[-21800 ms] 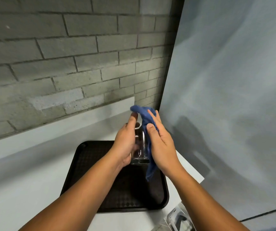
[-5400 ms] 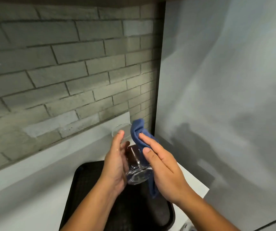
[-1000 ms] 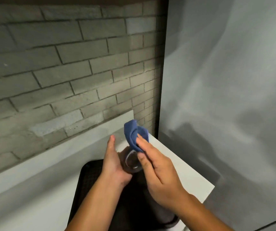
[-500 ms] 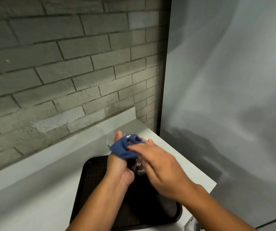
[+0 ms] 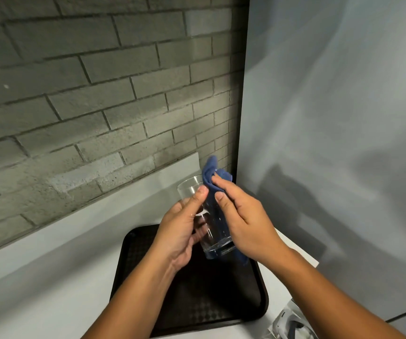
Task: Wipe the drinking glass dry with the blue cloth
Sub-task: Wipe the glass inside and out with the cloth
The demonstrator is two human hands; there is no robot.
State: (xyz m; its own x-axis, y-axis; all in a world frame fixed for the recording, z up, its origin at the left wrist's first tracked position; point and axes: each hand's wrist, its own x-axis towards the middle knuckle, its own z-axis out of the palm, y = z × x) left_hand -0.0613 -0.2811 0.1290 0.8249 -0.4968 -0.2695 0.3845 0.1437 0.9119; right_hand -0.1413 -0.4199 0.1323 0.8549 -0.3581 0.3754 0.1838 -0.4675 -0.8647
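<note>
A clear drinking glass [image 5: 213, 231] is held upright, slightly tilted, above a black tray [image 5: 197, 302]. My left hand [image 5: 179, 228] grips the glass from the left, thumb pressed on its near side close to the rim. My right hand [image 5: 244, 216] presses the blue cloth [image 5: 213, 173] against the glass's right side. The cloth sticks up above my right fingers and a corner hangs below the glass base. Small drops show on the glass wall.
The tray lies on a white counter [image 5: 37, 289] that meets a grey brick wall [image 5: 99, 94] behind. A plain grey panel [image 5: 331, 118] stands close on the right. A white and clear object [image 5: 292, 324] sits at the counter's lower right edge.
The glass has turned from lying tilted with the cloth bunched over its rim to upright. My right hand has moved the cloth to the glass's right side.
</note>
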